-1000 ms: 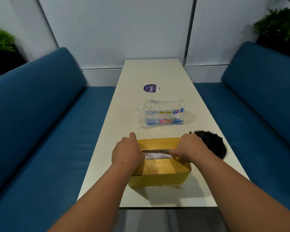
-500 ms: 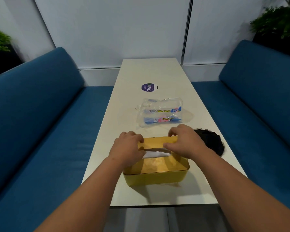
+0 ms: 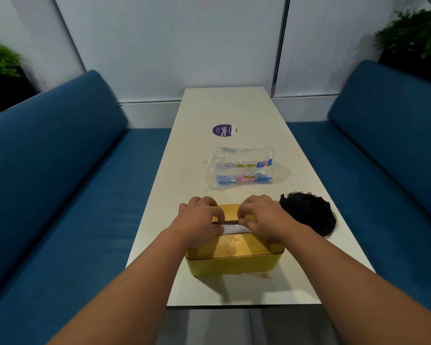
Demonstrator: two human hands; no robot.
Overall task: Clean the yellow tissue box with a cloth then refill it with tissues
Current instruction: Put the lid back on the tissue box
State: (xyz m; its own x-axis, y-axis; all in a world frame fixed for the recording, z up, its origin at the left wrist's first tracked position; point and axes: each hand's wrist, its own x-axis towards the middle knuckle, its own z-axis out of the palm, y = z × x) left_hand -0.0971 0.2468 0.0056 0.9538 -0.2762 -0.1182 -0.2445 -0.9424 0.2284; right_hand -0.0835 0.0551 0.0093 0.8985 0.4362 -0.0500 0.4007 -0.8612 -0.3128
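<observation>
Head view: left hand (image 3: pixel 201 221) and right hand (image 3: pixel 264 217) pinch white tissue (image 3: pixel 234 229) at the yellow tissue box (image 3: pixel 234 263) slot, black cloth (image 3: pixel 309 216) beside, empty tissue wrapper (image 3: pixel 241 170) beyond.

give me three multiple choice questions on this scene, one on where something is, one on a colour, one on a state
1. Where does the black cloth lie?
A. on the table, right of the yellow tissue box
B. on the left sofa
C. inside the box

2. What colour are the sofas?
A. grey
B. blue
C. green

3. What is the state of the plastic tissue wrapper?
A. sealed and full
B. held in the right hand
C. lying flattened on the table, looking empty

Answers:
1. A, the cloth sits on the table beside the box's right end.
2. B, both benches are blue.
3. C, the clear wrapper lies collapsed beyond the box, while the left hand and right hand pinch the white tissue at the slot in the lid.
</observation>
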